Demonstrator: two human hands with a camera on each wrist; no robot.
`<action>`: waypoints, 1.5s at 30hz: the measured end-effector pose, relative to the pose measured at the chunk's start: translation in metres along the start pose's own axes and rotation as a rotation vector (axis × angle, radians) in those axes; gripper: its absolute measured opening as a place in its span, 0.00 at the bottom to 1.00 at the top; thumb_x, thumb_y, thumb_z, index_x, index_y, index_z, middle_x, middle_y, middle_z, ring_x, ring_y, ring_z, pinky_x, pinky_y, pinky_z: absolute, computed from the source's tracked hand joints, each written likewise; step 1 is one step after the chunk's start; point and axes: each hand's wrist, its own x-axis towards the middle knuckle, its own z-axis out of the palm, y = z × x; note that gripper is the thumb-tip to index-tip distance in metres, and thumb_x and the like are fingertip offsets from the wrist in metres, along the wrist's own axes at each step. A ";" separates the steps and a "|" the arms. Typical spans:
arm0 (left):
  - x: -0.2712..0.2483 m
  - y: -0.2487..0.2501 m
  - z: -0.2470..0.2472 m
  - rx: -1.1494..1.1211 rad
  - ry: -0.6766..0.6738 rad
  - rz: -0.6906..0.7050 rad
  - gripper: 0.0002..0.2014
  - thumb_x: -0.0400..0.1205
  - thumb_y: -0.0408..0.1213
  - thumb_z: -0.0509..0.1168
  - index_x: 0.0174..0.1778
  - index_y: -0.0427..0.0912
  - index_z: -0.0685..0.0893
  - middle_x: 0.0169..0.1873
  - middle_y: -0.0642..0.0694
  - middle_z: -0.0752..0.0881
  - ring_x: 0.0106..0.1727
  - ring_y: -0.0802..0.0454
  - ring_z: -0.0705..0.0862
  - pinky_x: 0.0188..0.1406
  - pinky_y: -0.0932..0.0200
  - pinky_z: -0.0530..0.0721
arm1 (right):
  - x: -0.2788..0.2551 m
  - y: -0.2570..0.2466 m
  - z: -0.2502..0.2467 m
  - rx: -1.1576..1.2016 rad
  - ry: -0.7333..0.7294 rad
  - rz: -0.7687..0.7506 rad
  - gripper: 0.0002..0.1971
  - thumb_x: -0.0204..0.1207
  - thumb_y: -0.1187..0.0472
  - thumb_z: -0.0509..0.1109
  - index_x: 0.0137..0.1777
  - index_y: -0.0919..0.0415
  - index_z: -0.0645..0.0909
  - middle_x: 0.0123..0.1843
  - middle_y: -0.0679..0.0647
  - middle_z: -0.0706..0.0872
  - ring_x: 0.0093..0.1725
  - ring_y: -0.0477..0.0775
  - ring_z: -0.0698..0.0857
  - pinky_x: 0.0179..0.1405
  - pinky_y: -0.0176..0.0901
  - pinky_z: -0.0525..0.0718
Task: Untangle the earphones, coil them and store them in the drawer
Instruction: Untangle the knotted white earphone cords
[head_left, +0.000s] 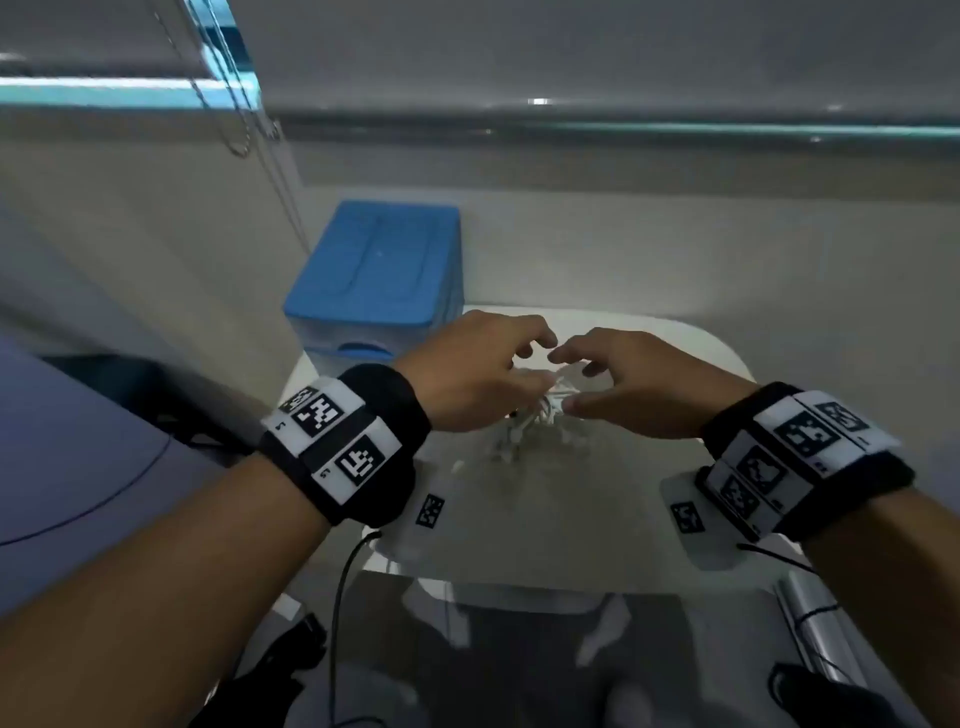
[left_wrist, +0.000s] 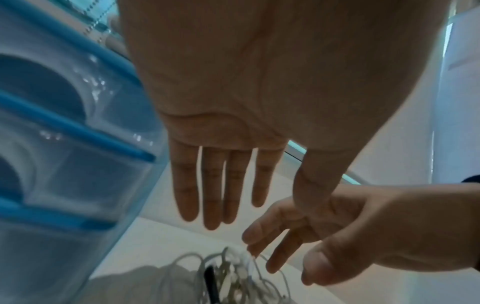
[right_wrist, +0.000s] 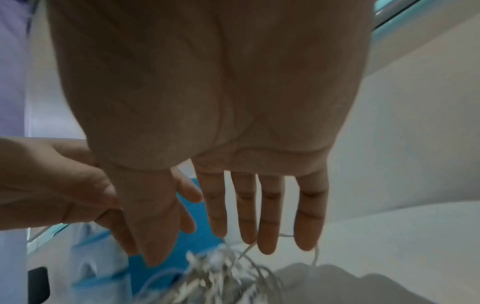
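A tangle of white earphones (head_left: 535, 426) lies on the white table (head_left: 675, 364). Both hands hover just over it, fingertips nearly meeting. My left hand (head_left: 540, 364) has relaxed, nearly straight fingers and holds nothing, as the left wrist view shows (left_wrist: 259, 195). My right hand (head_left: 566, 379) is likewise open (right_wrist: 207, 216); a loop of the earphones (right_wrist: 223, 273) runs by its ring and little fingertips. A short black part sits in the earphones (left_wrist: 233, 275). The blue drawer unit (head_left: 374, 275) stands at the back left, its translucent drawers (left_wrist: 64, 144) pushed in.
Two white marker cards (head_left: 430, 512) (head_left: 687, 517) lie near the table's front edge. A wall and a hanging bead chain (head_left: 234, 104) are at the left. A black cable (head_left: 343, 597) trails down from my left wrist.
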 end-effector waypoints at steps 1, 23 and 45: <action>0.000 -0.004 0.009 0.025 -0.041 -0.013 0.22 0.84 0.54 0.64 0.74 0.55 0.78 0.66 0.49 0.85 0.62 0.53 0.84 0.63 0.49 0.83 | 0.001 0.003 0.009 -0.031 -0.027 0.003 0.28 0.78 0.49 0.76 0.78 0.50 0.76 0.73 0.47 0.80 0.66 0.49 0.81 0.56 0.41 0.75; 0.006 -0.035 0.055 -0.102 0.026 -0.153 0.17 0.80 0.54 0.72 0.58 0.49 0.81 0.49 0.53 0.87 0.47 0.52 0.84 0.45 0.56 0.79 | 0.012 0.002 0.053 -0.018 0.284 0.064 0.05 0.74 0.62 0.79 0.45 0.57 0.85 0.46 0.53 0.88 0.38 0.48 0.82 0.35 0.38 0.74; 0.088 -0.040 0.068 -1.323 0.316 -0.128 0.01 0.83 0.28 0.65 0.47 0.35 0.81 0.34 0.40 0.83 0.32 0.48 0.83 0.30 0.58 0.82 | 0.070 0.051 0.026 1.067 0.171 -0.095 0.07 0.77 0.78 0.68 0.49 0.68 0.82 0.35 0.55 0.87 0.36 0.51 0.87 0.42 0.41 0.87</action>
